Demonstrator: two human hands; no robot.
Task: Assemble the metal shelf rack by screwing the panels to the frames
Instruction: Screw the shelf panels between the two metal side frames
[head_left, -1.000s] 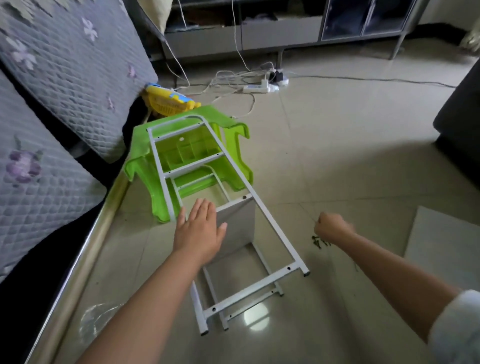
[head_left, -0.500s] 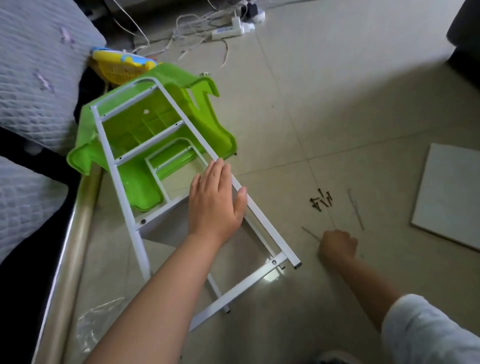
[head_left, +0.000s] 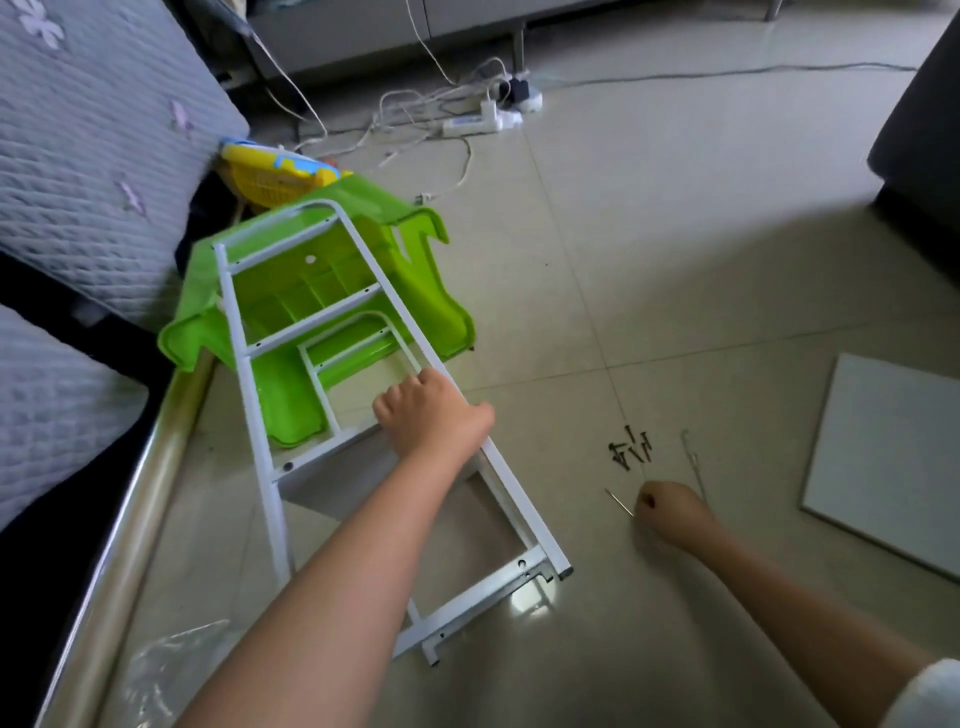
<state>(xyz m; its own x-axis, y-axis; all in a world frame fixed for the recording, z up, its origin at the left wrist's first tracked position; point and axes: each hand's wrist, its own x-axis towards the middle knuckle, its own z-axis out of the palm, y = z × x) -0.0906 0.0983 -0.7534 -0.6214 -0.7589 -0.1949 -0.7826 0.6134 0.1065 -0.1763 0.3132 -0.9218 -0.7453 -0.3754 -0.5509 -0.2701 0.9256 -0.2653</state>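
With your left hand (head_left: 434, 418) gripping the frame (head_left: 363, 410) and right hand (head_left: 670, 512) clenched beside the screws (head_left: 631, 449), a nudge could scatter them.

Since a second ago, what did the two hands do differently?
The left hand lay flat on the grey panel; now its fingers curl round the white frame rail. The right hand moved from beside the screws down to the thin metal tool on the floor and pinches it. The frame stays propped on the green stool; the screws stay put.
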